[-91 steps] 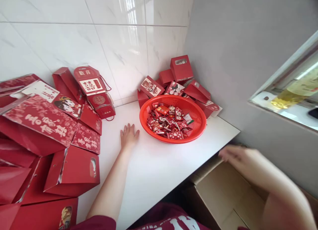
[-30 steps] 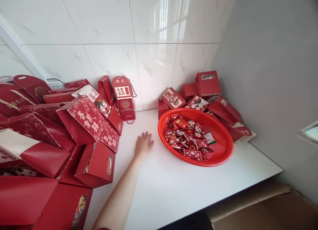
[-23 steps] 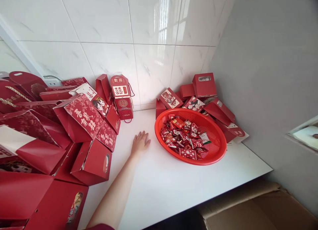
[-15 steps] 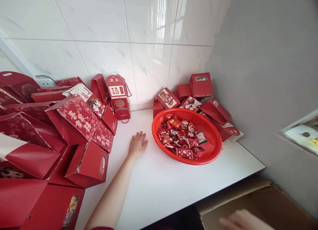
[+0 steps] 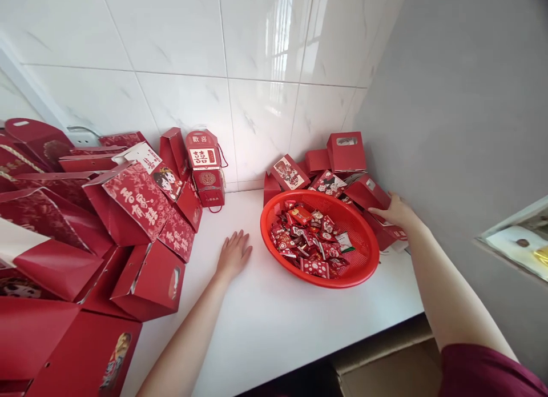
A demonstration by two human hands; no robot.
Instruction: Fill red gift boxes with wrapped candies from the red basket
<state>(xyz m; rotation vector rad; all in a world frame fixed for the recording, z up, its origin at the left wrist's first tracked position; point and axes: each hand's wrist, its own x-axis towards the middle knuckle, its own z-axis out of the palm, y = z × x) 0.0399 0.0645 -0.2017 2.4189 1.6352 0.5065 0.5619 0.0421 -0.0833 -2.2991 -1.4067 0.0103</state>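
Observation:
My left hand (image 5: 233, 255) lies flat on the white table (image 5: 274, 317), fingers spread, just left of a red plastic basket (image 5: 357, 274) filled with several red-wrapped candies (image 5: 312, 237). My right hand (image 5: 396, 211) reaches past the basket's right side and rests on a small red gift box (image 5: 369, 194) in the pile at the back right corner. Its fingers curl over the box's edge; a firm grip is not visible.
Small red gift boxes (image 5: 346, 151) are heaped against the tiled wall behind the basket. Large red paper gift bags (image 5: 137, 205) pile up along the left. An open cardboard box (image 5: 385, 368) sits below the table's front edge. A grey wall closes the right side.
My right arm has come up from the cardboard box below the table and reached across to the red boxes beside the basket. My left hand has stayed flat on the table.

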